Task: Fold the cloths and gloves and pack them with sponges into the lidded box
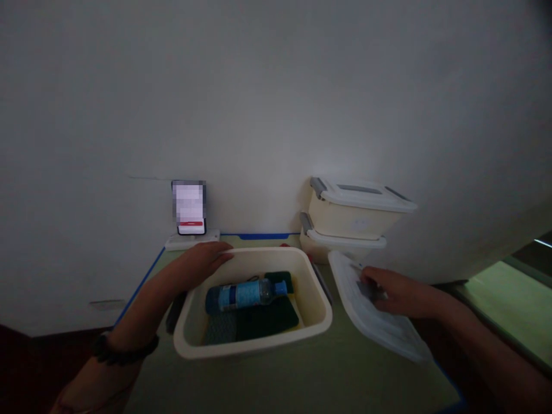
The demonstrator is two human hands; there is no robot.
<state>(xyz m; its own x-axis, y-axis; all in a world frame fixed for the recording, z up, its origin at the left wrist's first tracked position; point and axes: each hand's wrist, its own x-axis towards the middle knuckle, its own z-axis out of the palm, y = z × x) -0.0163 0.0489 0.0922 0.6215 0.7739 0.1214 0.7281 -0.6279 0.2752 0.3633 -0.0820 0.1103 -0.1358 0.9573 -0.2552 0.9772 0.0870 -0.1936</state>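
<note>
An uncovered cream storage box point(254, 349) stands on the table in front of me. Inside it a blue bottle point(244, 295) lies on its side, over dark green scouring pads point(267, 321) with yellow edges and a grey mesh-like piece point(219, 329). My left hand point(209, 261) grips the box's far left rim, fingers bent over it. On the right, my right hand point(388, 292) is closed on the grey handle of a translucent white lid point(366, 322). The lid tilts beside the box, near the table's right edge. Part of the handle is hidden by my fingers.
Two lidded cream boxes, an upper box point(353, 218) and a lower box point(340, 246), are stacked at the back right against the wall. A phone point(190, 208) stands upright on a white base point(175, 241) at the back left. Blue tape edges the green table point(276, 385).
</note>
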